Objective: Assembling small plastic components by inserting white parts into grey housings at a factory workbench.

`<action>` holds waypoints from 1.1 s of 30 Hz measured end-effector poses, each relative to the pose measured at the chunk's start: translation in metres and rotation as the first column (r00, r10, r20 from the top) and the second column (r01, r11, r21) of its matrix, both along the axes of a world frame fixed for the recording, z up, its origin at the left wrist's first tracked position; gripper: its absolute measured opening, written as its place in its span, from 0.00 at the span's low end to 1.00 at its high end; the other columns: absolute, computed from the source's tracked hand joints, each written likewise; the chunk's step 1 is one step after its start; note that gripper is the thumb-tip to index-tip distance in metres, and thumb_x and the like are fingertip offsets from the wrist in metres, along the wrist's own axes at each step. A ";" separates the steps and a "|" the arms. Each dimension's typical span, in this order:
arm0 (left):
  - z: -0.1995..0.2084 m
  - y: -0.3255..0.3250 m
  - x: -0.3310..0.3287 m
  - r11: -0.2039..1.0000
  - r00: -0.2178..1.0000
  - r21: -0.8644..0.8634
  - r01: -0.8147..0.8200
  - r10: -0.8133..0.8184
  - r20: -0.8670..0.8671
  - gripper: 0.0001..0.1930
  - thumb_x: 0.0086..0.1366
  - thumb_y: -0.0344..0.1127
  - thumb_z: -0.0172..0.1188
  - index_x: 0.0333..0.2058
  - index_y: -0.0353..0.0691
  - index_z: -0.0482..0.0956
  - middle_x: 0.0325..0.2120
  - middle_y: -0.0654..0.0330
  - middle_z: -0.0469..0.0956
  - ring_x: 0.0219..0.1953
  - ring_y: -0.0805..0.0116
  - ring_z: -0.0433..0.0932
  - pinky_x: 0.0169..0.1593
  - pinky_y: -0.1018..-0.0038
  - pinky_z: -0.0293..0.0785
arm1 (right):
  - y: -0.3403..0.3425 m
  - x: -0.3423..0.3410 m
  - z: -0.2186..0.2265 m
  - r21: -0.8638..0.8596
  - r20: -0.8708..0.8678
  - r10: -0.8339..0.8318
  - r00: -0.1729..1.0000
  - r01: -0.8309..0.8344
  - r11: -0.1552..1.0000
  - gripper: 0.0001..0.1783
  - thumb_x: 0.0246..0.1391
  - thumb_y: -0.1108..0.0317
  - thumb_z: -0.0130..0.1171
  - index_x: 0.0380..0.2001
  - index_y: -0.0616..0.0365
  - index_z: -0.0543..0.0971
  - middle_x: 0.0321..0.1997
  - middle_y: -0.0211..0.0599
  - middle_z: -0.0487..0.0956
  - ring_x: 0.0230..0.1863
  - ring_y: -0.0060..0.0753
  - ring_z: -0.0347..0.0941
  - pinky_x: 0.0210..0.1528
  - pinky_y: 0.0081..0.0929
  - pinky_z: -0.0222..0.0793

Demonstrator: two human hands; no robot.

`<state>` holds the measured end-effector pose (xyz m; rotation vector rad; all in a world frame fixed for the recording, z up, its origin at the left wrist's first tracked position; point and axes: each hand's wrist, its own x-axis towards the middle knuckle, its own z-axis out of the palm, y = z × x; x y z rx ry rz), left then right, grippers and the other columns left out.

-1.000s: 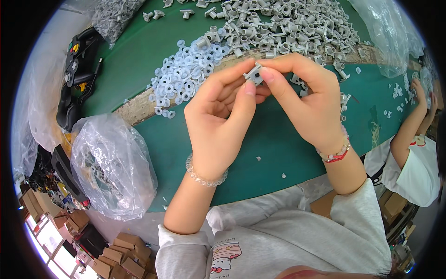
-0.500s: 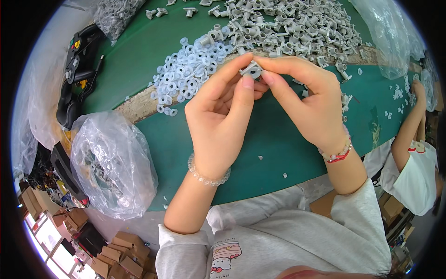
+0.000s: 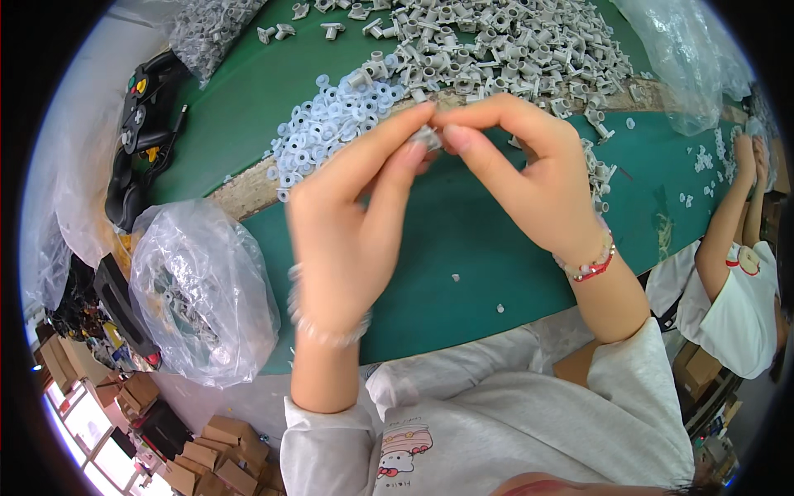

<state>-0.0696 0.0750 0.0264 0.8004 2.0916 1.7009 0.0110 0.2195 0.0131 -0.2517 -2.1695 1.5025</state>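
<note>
My left hand (image 3: 347, 217), smeared by motion, pinches a small grey plastic fitting (image 3: 427, 138) between thumb and fingers. At the fitting's right edge, the thumb and forefinger of my right hand (image 3: 533, 183) are closed together on it; their exact contact is partly hidden. Just beyond my left hand lies a heap of translucent, bluish-white rubber caps (image 3: 318, 132) with dark-looking centres. Farther back spreads a large pile of similar grey fittings (image 3: 513, 50), each with a short tube on a flat base.
A clear plastic bag (image 3: 205, 289) with parts sits at the left edge of the green table (image 3: 496, 248). Black game controllers (image 3: 136, 124) lie behind it. Another bag (image 3: 686, 66) is at the far right. A co-worker's arm (image 3: 724, 211) reaches over small white pieces (image 3: 703, 159).
My left hand has moved left and its wrist has turned, with the grey fitting in it. My right hand has followed slightly left, and the fitting is tilted differently.
</note>
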 end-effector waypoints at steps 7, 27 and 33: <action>0.097 -0.102 -0.011 0.803 0.688 -0.306 -0.511 0.169 -0.706 0.15 0.68 0.24 0.45 0.50 0.30 0.74 0.45 0.54 0.78 0.47 0.69 0.76 0.53 0.76 0.69 | 0.004 -0.018 -0.022 0.665 -0.105 -0.023 0.994 0.087 0.741 0.09 0.47 0.70 0.60 0.35 0.53 0.79 0.37 0.30 0.74 0.42 0.36 0.70 0.42 0.33 0.63; 0.060 -0.054 -0.016 0.883 0.546 -0.406 -0.235 -0.226 -0.807 0.10 0.61 0.24 0.54 0.41 0.33 0.78 0.45 0.50 0.76 0.51 0.53 0.72 0.52 0.65 0.67 | -0.013 -0.034 -0.039 0.803 -0.087 -0.078 0.993 0.116 0.584 0.16 0.44 0.71 0.61 0.39 0.41 0.80 0.49 0.32 0.71 0.54 0.39 0.64 0.53 0.42 0.54; 0.047 -0.033 -0.022 0.919 0.528 -0.356 -0.170 -0.220 -0.820 0.09 0.60 0.25 0.54 0.40 0.33 0.78 0.44 0.51 0.76 0.49 0.52 0.72 0.50 0.64 0.69 | -0.009 -0.032 -0.032 0.782 -0.095 -0.059 0.994 0.111 0.614 0.11 0.42 0.70 0.63 0.33 0.45 0.80 0.46 0.27 0.73 0.54 0.36 0.64 0.53 0.41 0.54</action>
